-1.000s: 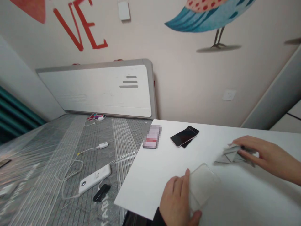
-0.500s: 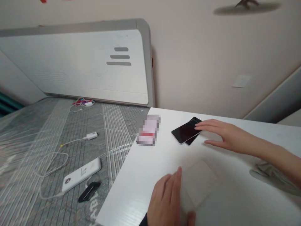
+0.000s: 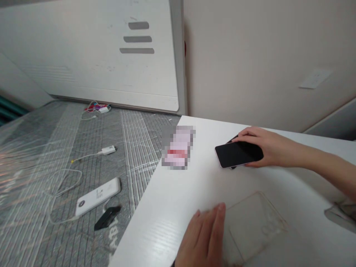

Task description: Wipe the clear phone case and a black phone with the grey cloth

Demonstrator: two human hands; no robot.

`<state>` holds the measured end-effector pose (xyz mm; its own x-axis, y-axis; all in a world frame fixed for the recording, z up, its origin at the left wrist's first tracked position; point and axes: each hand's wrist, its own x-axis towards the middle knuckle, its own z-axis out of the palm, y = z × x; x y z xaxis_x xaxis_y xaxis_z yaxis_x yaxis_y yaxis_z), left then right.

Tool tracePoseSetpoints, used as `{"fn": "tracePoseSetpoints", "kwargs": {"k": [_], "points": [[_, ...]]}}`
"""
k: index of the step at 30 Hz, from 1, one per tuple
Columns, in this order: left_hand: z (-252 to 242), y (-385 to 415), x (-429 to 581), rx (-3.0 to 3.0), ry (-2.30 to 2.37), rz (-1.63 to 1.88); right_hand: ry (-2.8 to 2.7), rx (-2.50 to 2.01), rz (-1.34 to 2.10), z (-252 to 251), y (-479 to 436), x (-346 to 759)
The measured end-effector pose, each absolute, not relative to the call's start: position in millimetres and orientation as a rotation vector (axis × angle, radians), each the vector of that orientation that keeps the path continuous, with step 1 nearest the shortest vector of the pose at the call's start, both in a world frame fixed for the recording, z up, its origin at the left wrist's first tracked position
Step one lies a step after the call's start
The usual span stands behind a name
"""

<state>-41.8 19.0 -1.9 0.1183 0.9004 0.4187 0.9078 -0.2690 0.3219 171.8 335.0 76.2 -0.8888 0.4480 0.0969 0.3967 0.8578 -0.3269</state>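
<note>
My right hand (image 3: 267,146) is closed round the right end of a black-screened smartphone (image 3: 233,155). Its thumb and fingers hold the two long edges. Beneath this phone lies a second dark phone (image 3: 233,139), mostly covered, with only slivers of its edges showing. My left hand (image 3: 204,233) rests on the table with its fingers stretched out and holds nothing. Just right of its fingertips, a clear phone case (image 3: 254,222) lies flat on the white table (image 3: 155,230); the left hand hides part of its near side.
A pixelated pink item (image 3: 179,148) lies by the table's left edge. On the plastic-covered grey bedding (image 3: 91,148) are a white power bank (image 3: 98,196), a black device (image 3: 108,218) and a white charger (image 3: 108,150) with its cable. A headboard (image 3: 97,74) and wall stand behind.
My right hand has gone from touching the top phone to gripping its right end, and the phone has turned and shifted right. The camera view has tilted down.
</note>
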Motion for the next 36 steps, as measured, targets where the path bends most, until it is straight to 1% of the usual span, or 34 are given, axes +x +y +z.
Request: {"fn": "tracePoseSetpoints", "kwargs": {"k": [3, 4, 5, 6, 9, 11, 14, 16, 21, 24, 27, 31, 36], "points": [[15.2, 18.1, -41.7, -2.352, -2.023, -0.837, -2.766, -0.704, 0.399, 89.8, 312.0, 188.9], [19.4, 17.9, -40.2, -2.343, -2.073, -0.839, -2.735, -0.740, 0.444, 91.8, 300.9, 197.1], [22.6, 17.9, -38.7, -2.352, -2.097, -0.858, -2.700, -0.772, 0.560, 91.5, 287.9, 206.5], [25.0, 18.2, -37.3, -2.374, -2.103, -0.888, -2.637, -0.797, 0.759, 88.7, 273.3, 216.6], [28.3, 20.6, -36.7, -2.474, -2.076, -0.998, -2.285, -0.815, 1.453, 68.5, 225.8, 248.0], [28.9, 22.6, -38.6, -2.529, -2.077, -1.056, -2.120, -0.803, 1.650, 54.1, 198.8, 264.9], [29.4, 24.8, -41.4, -2.584, -2.098, -1.120, -2.102, -0.812, 1.747, 49.6, 175.4, 276.8], [30.1, 25.5, -41.8, -2.572, -2.122, -1.111, -2.199, -0.849, 1.705, 58.9, 170.2, 275.9], [35.2, 24.3, -39.0, -2.487, -2.253, -1.120, -2.639, -0.921, 1.170, 82.7, 172.7, 259.6], [38.2, 23.0, -37.0, -2.452, -2.328, -1.159, -2.801, -0.842, 1.001, 82.2, 176.7, 249.0], [39.5, 22.1, -35.1, -2.431, -2.391, -1.138, -2.857, -0.752, 0.928, 80.2, 179.6, 238.1], [39.3, 20.1, -34.5, -2.402, -2.424, -1.039, -2.852, -0.700, 0.926, 80.0, 178.2, 223.2], [31.1, 16.9, -42.4, -2.443, -2.312, -1.088, -2.864, -0.673, 0.843, 78.1, 174.3, 211.9]]}}
